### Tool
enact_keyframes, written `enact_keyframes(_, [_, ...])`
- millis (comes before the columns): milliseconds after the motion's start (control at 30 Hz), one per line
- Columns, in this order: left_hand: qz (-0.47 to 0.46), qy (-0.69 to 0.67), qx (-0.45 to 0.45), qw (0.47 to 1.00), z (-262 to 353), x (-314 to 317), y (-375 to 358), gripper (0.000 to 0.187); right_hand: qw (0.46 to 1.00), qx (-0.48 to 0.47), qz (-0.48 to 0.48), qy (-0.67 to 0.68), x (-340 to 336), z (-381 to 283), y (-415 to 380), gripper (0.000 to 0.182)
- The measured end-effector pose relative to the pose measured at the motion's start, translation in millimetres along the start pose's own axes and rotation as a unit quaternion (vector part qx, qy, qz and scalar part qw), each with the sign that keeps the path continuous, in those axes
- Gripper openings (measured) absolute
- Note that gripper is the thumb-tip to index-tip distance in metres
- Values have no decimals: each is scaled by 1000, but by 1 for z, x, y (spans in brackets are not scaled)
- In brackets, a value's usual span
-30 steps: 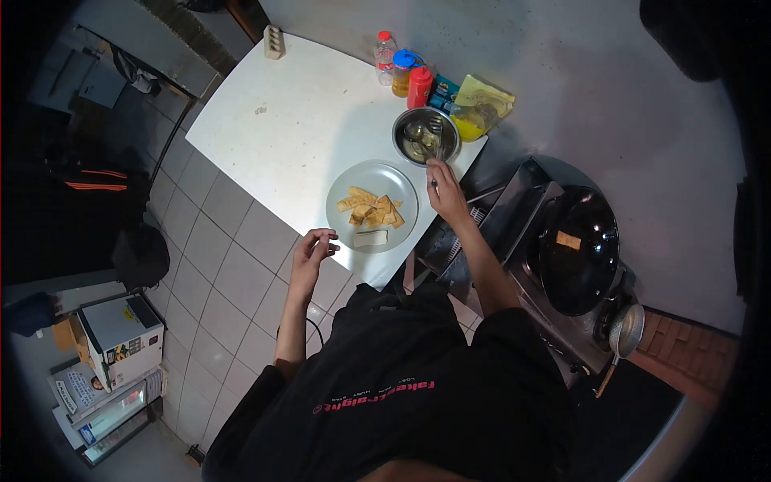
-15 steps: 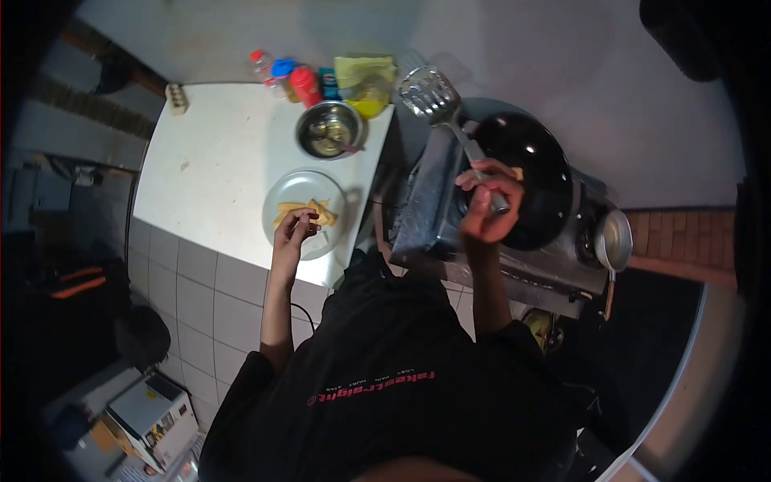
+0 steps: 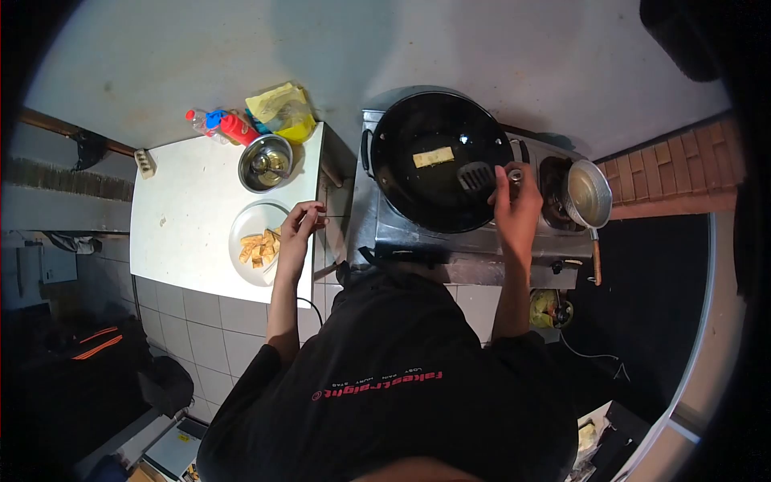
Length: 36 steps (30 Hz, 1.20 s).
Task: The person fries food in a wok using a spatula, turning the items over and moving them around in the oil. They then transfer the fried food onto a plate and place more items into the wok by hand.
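Observation:
My right hand grips the handle of a slotted spatula, whose head is low inside a black wok. Left of the spatula head lies one pale yellow, rectangular piece of food, lightly browned. My left hand hovers by the right rim of a pale plate, its fingers loosely curled and apart, with nothing visible in them. Several golden fried pieces rest on that plate.
A metal bowl with a utensil and yellowish liquid stands behind the plate on the white table. Bottles and a yellow packet are behind it. The wok is on a metal stove, with a saucepan to its right.
The raised spatula has been lowered into the wok. My left hand has moved off the fried pieces to the plate's right side. The view has shifted, showing more of the wok and its food.

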<state>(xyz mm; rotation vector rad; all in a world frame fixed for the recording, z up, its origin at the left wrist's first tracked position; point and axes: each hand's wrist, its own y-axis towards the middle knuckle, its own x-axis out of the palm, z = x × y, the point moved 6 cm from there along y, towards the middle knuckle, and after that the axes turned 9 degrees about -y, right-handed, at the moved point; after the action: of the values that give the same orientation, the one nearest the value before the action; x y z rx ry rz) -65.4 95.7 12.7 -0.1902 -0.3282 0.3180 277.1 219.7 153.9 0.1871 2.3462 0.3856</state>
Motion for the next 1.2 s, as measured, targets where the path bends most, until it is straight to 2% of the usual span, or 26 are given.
enact_keyframes(133, [7,-15,-7,1000,-11,4,0,25,996,41,-48,68,17,16,2,17])
enact_keyframes(400, [32,-15,-9,999,-16,8,-11,24,980,52,-30,188,51,39,14,15])
enact_keyframes(733, [44,-9,9,999,-5,-3,-14,25,976,23,-10,218,54,24,36,15])
enact_keyframes(1000, [55,-12,-2,998,-4,-9,-16,26,986,8,-5,168,57,13,46,15])
enact_keyframes(1200, [48,-23,0,999,-5,-10,-13,26,984,12,9,180,51,9,43,15])
